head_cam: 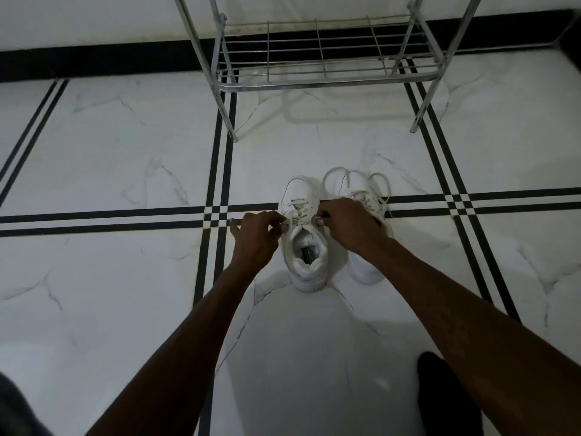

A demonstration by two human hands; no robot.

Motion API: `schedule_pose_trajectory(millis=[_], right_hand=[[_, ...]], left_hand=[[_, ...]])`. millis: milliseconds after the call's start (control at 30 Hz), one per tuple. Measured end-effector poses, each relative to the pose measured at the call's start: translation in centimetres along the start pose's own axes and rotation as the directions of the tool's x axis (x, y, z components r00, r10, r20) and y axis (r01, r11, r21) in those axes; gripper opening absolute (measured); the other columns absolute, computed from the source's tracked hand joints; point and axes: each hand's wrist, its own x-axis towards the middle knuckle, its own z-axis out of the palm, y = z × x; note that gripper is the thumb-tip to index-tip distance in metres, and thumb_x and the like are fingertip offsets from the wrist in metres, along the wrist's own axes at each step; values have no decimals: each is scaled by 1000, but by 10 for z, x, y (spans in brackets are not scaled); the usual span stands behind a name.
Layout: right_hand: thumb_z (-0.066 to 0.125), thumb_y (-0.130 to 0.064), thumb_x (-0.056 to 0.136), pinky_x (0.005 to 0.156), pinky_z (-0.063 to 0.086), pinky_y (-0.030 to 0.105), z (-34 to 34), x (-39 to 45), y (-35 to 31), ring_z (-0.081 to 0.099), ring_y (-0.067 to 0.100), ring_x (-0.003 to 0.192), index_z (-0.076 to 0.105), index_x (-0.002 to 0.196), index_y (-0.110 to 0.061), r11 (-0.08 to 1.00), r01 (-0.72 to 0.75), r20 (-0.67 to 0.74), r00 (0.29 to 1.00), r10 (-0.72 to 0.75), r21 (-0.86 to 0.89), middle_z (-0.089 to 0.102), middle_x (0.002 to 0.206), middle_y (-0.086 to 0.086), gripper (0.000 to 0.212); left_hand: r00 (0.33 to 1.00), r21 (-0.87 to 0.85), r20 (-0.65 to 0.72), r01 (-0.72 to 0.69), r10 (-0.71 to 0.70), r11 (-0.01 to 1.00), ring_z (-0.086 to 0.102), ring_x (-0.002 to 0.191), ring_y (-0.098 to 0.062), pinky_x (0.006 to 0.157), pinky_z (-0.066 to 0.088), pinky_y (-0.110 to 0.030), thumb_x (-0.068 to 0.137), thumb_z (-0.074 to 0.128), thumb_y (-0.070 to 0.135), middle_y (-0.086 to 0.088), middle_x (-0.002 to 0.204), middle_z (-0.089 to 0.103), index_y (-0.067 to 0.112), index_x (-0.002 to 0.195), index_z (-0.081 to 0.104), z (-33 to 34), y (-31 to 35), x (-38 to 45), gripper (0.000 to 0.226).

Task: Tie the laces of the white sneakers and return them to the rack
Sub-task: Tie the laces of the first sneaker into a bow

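A dark sock (446,391) is closest, low on the white floor (125,171). The left hand (256,239) and right hand (349,223) each pinch a lace of the left sneaker (306,247). The other sneaker (364,196) sits touching it. The metal rack (320,55) stands behind them.

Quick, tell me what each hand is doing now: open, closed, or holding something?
Left hand: closed, pinching a lace of the left sneaker.
Right hand: closed, pinching the other lace of the same sneaker.
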Motion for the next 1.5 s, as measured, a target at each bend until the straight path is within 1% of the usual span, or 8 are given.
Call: schedule_pose_trajectory(millis=[300, 367, 500, 667, 900, 1067, 1300, 1500], right_hand=[[62, 7, 72, 61, 51, 39, 4, -5, -6, 65, 37, 64, 62, 62, -2, 974, 29, -47, 998, -40, -226, 66, 64, 18, 14], [57, 3, 82, 65, 48, 35, 6, -4, -7, 69, 35, 77, 66, 74, -1, 983, -37, -48, 998, 29, -181, 70, 80, 19, 12], [53, -7, 95, 66, 40, 33, 12, -8, -12, 65, 33, 92, 60, 103, 1, 987, -160, 63, 985, 161, -16, 67, 102, 20, 14], [57, -9, 93, 77, 51, 39, 16, -2, -15, 62, 30, 93, 54, 113, -5, 919, -283, 196, 952, 234, 276, 66, 111, 20, 21], [55, 1, 90, 89, 53, 36, 18, 4, -29, 62, 29, 112, 55, 123, -7, 859, -294, 165, 955, 246, 420, 64, 124, 16, 34], [61, 1, 87, 74, 55, 28, -27, -7, -12, 69, 19, 83, 65, 105, -4, 796, -232, -91, 937, 337, 559, 74, 96, 12, 18], [65, -26, 90, 66, 49, 26, -75, -32, 61, 67, 21, 76, 73, 81, -5, 796, -441, -211, 804, 556, 416, 75, 83, 12, 25], [65, -42, 89, 82, 55, 35, -43, -39, 76, 68, 23, 97, 74, 104, -13, 708, -484, 90, 852, 517, 514, 74, 103, 7, 35]], left_hand=[[987, 449, -89, -77, 131, 890, 60, 115, -24, 120, 11, -62, 85, 64, 0, 3, 89, 73, 26, 100, 80, -4, 15, -11, 34], [988, 368, -99, -74, 118, 927, 65, 106, -25, 120, 25, -59, 87, 66, 3, -2, 88, 75, 20, 99, 81, -5, 14, -12, 26], [997, -117, -59, 36, -43, 992, 70, 83, -26, 73, 55, -38, 96, 64, 13, -7, 89, 74, 7, 100, 70, -1, 15, -15, 10], [972, -426, 40, 227, -232, 876, 69, 100, -30, 87, 58, -56, 102, 52, 30, -9, 108, 69, 10, 110, 60, -1, 8, -15, 22], [949, -468, -89, 229, -303, 854, 63, 100, -18, 90, 55, -42, 105, 48, 28, -5, 115, 68, 10, 121, 59, -19, -2, -5, 26], [927, -244, -370, -40, -55, 969, 65, 96, -16, 81, 55, -32, 98, 56, 17, -4, 107, 71, 11, 112, 66, -14, 40, 2, 18], [991, -351, 123, 86, -45, 932, 72, 87, -26, 83, 57, -39, 97, 62, 36, -14, 93, 78, 2, 95, 75, 40, 134, 8, 36], [993, -378, 44, 120, -112, 918, 72, 95, -22, 88, 57, -35, 86, 76, 36, -7, 104, 77, 9, 108, 76, 68, 149, 14, 35]])
